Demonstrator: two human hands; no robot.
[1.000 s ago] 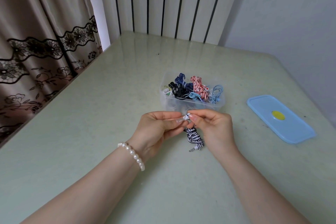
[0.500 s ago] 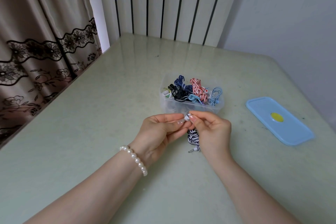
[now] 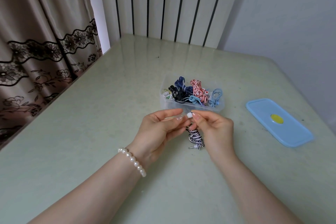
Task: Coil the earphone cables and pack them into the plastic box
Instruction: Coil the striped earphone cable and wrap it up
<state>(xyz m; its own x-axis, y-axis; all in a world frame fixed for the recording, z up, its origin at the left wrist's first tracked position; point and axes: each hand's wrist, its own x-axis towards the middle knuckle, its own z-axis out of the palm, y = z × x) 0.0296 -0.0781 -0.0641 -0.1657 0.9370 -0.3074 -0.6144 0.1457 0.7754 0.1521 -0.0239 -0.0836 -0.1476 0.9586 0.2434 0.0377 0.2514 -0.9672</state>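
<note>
Head view: I am holding both hands together above the middle of the table [image 3: 76,132], just in front of the plastic box [image 3: 192,105]. My right hand [image 3: 215,129] is pinching the white earbud [image 3: 189,114] between thumb and forefinger, with its other fingers curled under. My left hand [image 3: 157,129] is meeting it from the other side, its fingertips [image 3: 179,118] closing on something just beside the earbud; whether that is the cable itself, I cannot tell. A pearl bracelet [image 3: 133,161] is sitting on my left wrist.

The black-and-white striped earphone cable [image 3: 195,137] is hanging below my hands in a tight coiled bundle, its metal plug [image 3: 191,147] sticking out at the bottom toward the left. Whether the bundle is touching the table I cannot tell.

The clear box is sitting toward the far middle of the table, holding coiled cables: black [image 3: 177,94], dark blue [image 3: 181,83], red-and-white striped [image 3: 198,90] and light blue [image 3: 216,95], packed side by side. The blue lid [image 3: 278,122], with a yellow spot in its centre, is lying flat near the right edge, well apart from the box.

A brown lace-patterned curtain [image 3: 40,42] is hanging beyond the left edge.
</note>
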